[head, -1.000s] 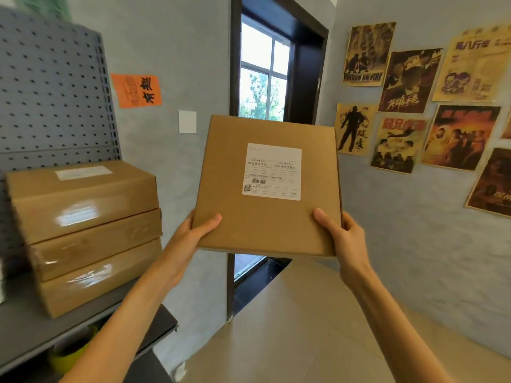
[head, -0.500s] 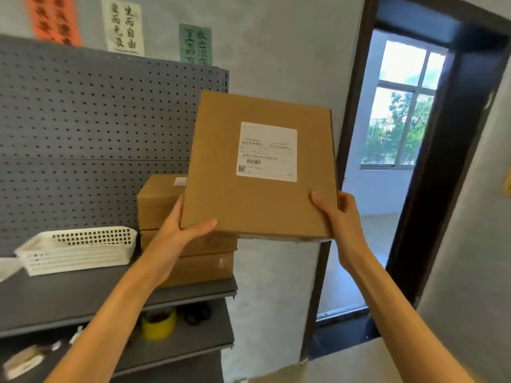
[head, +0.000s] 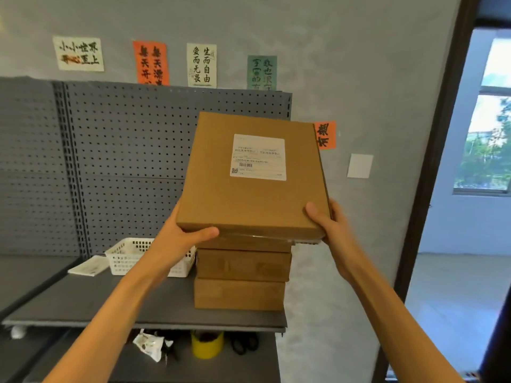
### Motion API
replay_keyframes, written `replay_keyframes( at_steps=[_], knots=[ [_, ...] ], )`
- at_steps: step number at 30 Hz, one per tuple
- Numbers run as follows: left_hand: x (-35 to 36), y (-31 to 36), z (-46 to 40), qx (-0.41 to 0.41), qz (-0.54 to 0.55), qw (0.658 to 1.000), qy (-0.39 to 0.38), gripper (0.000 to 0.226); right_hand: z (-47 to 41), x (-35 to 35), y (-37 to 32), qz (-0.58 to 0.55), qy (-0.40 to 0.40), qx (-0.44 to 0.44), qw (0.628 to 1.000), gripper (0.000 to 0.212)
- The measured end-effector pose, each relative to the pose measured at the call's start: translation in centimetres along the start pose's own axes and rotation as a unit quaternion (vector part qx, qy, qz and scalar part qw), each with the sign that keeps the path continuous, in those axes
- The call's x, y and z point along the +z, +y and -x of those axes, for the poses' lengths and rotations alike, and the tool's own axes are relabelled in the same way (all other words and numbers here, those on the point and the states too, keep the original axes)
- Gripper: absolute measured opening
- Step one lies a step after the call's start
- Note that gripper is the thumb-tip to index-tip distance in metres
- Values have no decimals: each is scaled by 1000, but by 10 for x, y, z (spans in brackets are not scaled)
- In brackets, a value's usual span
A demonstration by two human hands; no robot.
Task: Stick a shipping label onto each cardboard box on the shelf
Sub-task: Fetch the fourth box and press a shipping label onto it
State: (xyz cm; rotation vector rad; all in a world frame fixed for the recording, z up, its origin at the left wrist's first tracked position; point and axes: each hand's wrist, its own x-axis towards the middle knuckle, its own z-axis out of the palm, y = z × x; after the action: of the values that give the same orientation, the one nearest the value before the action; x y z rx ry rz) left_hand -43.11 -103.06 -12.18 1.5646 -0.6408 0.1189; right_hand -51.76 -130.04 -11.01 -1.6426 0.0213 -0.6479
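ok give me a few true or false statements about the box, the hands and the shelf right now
1. Both the left hand and right hand hold the labelled box. True.
2. The shipping label is on the box's top face. True.
3. The held box lies in the white basket. False: it is over the stacked boxes.
4. The yellow tape roll is on the upper shelf. False: it sits on the shelf below.

Daylight from window (head: 489, 134) at right; soft blur, edges warped.
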Motion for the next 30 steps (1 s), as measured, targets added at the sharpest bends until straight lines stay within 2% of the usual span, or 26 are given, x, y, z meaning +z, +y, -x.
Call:
replay_keyframes(
  at_steps=[3,5,7,9,18,22,27,30],
  knots=[
    [-2,-6,-18,-4,2,1000,16,117,-15,5,0,17,-36,-9,999,99],
    [-1,-9,-31,-8,11,1000,27,105,-26,9,-2,26,-52,-22,998,108],
    [1,-13,-46,-7,20,999,45,79,-38,13,-2,36,-63,-35,997,98],
    [1,-15,-61,-8,14,998,65,66,-52,18,0,48,-61,-46,996,93],
    [-6,-33,-119,-25,-36,993,106,55,-105,40,23,67,-7,-18,998,93],
    [-7,-41,-130,-57,-49,992,98,59,-116,41,38,82,12,9,997,96],
    [-12,-58,-138,-61,-78,991,87,96,-124,41,56,97,15,22,995,100],
    [-13,-67,-137,-58,-83,991,90,98,-124,40,61,113,10,13,993,91]
  ],
)
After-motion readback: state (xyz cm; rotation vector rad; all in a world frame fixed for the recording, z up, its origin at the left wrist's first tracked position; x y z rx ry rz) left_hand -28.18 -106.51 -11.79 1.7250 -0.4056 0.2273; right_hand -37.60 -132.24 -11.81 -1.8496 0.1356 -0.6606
